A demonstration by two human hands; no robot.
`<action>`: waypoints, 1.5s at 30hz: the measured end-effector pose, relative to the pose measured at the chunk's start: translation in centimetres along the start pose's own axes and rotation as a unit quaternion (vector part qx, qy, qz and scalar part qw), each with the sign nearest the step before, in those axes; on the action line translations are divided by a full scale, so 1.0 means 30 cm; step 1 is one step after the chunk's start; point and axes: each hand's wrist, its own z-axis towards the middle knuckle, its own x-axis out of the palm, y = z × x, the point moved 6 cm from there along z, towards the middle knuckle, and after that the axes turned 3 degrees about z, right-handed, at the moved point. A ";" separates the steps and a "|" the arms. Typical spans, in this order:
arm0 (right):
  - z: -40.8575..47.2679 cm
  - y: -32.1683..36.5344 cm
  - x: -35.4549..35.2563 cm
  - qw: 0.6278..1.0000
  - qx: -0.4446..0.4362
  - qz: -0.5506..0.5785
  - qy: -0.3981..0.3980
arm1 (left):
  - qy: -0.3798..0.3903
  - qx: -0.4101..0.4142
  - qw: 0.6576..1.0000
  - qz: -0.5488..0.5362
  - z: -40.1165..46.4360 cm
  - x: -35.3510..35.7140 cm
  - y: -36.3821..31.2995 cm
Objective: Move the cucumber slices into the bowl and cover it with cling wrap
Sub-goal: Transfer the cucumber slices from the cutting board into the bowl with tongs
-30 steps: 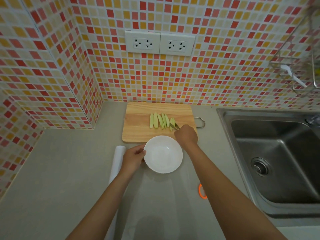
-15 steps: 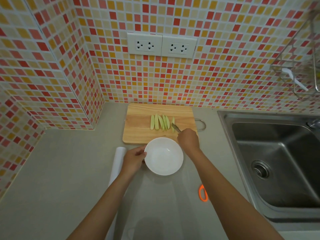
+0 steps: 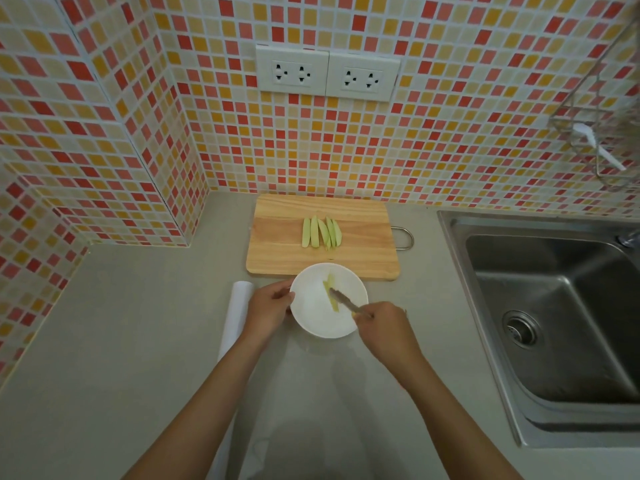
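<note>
Head view, looking down on both hands. Left hand [image 3: 268,308] curled round the near-left rim of the white bowl [image 3: 313,322], fingers wrapped on the edge, steadying. Right hand [image 3: 382,329] closed on metal tongs [image 3: 344,301], tips down inside the bowl right at one cucumber slice [image 3: 329,291]; whether pinched or just let go, hard to tell. One, maybe two pieces lying in the bowl, too pale to split apart.

Remaining cucumber slices [image 3: 322,233] straight ahead of the hands, beyond the bowl's far rim, on the wooden cutting board [image 3: 277,251]. Five counted, side by side and touching, long axes running away from the hands, fanned slightly to the right. Right hand the nearer one for the reach, a touch to its left and forward.

Cling wrap roll [image 3: 235,317] just beside the left hand, on its outer side, lying on the tabletop [image 3: 121,341] lengthwise toward the body. One roll, one bowl, one board, one pair of tongs. Sink [image 3: 554,306] well off to the right of the right hand. Covering not yet begun.
</note>
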 end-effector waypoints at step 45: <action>0.102 0.087 -0.027 0.996 -0.011 -0.053 -0.072 | -0.002 -0.005 1.000 -0.013 0.028 0.000 0.019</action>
